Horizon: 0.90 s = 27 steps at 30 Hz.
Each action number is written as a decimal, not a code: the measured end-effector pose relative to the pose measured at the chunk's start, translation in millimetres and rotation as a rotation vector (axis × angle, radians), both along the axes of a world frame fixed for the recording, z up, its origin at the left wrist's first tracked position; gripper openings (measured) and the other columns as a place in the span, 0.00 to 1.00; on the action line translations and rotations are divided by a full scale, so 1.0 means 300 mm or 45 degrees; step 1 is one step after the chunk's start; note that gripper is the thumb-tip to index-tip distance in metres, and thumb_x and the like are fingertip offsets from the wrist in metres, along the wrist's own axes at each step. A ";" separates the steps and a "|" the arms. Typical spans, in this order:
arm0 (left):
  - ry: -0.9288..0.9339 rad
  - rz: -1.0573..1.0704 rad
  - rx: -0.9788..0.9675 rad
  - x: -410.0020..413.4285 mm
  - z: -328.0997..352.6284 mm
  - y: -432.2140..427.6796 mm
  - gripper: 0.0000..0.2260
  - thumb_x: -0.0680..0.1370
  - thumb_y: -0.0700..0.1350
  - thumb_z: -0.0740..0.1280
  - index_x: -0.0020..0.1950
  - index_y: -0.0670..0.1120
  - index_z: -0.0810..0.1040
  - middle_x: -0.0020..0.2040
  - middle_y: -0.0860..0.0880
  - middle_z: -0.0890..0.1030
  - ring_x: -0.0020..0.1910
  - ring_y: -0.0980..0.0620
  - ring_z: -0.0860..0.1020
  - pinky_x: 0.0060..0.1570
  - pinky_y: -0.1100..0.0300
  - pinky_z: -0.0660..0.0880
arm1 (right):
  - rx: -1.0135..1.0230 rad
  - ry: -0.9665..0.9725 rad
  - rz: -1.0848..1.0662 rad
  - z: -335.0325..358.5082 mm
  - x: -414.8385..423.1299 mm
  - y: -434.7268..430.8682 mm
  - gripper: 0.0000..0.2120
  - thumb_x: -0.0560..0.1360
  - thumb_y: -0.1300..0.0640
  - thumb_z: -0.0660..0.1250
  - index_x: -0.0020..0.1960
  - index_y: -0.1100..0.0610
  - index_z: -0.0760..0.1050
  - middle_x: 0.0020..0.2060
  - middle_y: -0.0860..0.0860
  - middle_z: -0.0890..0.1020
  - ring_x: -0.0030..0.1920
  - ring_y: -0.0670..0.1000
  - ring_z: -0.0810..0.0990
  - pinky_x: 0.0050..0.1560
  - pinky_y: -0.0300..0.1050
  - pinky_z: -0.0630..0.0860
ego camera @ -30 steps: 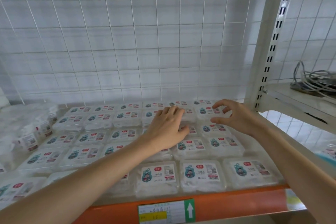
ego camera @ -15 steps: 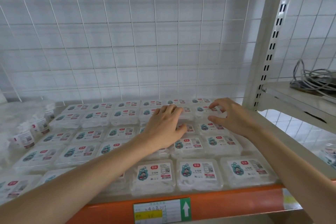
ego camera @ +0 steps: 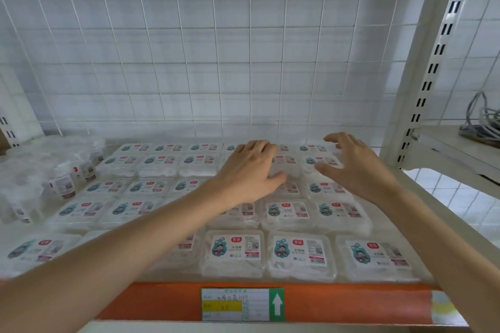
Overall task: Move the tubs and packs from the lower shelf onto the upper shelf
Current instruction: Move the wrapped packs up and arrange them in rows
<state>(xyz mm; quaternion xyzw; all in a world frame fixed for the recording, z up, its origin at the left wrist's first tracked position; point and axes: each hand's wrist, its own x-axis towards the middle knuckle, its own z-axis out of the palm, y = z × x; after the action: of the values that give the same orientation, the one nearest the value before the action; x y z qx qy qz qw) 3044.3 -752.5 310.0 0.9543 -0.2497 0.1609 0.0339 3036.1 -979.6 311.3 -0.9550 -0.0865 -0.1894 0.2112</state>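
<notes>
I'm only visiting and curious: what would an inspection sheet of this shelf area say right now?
Surface: shelf with an orange front edge, carrying a paper label with a green arrow.
Job's things: flat clear packs in neat rows; small labelled tubs grouped at the left.
Clutter: nothing seen.
Grippers: left hand lies flat on packs near the back; right hand, fingers spread, over the back-right packs.
Cables: grey cable coil on the neighbouring shelf.
Surroundings: white wire grid behind; slotted upright post at right.

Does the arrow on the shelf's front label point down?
No, the white arrow on the label points straight up.
</notes>
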 end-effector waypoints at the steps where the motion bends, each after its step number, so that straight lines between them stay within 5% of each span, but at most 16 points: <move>1: -0.010 0.011 -0.003 -0.007 0.012 0.009 0.28 0.82 0.59 0.55 0.77 0.44 0.60 0.76 0.47 0.64 0.75 0.49 0.62 0.74 0.53 0.58 | -0.032 0.003 0.017 0.013 -0.001 0.008 0.30 0.75 0.42 0.69 0.72 0.52 0.64 0.69 0.50 0.71 0.68 0.52 0.71 0.67 0.53 0.70; 14: -0.131 0.113 0.002 -0.284 0.066 0.226 0.28 0.82 0.58 0.54 0.77 0.44 0.59 0.76 0.47 0.63 0.75 0.50 0.61 0.73 0.55 0.56 | -0.223 -0.005 0.097 0.082 -0.242 0.269 0.32 0.76 0.40 0.66 0.74 0.51 0.61 0.70 0.50 0.70 0.69 0.52 0.69 0.67 0.50 0.66; 27: -0.066 0.163 -0.050 -0.735 -0.042 0.542 0.28 0.81 0.59 0.58 0.76 0.45 0.63 0.74 0.47 0.66 0.73 0.47 0.64 0.70 0.54 0.59 | -0.109 0.027 0.029 -0.047 -0.701 0.599 0.28 0.75 0.45 0.68 0.71 0.53 0.65 0.69 0.51 0.71 0.69 0.54 0.68 0.65 0.49 0.66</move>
<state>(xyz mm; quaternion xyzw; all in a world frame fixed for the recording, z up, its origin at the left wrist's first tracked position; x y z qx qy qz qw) 2823.9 -590.0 297.3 0.9629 -0.1856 0.1925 0.0358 2825.8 -799.8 297.3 -0.9640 -0.1032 -0.1731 0.1734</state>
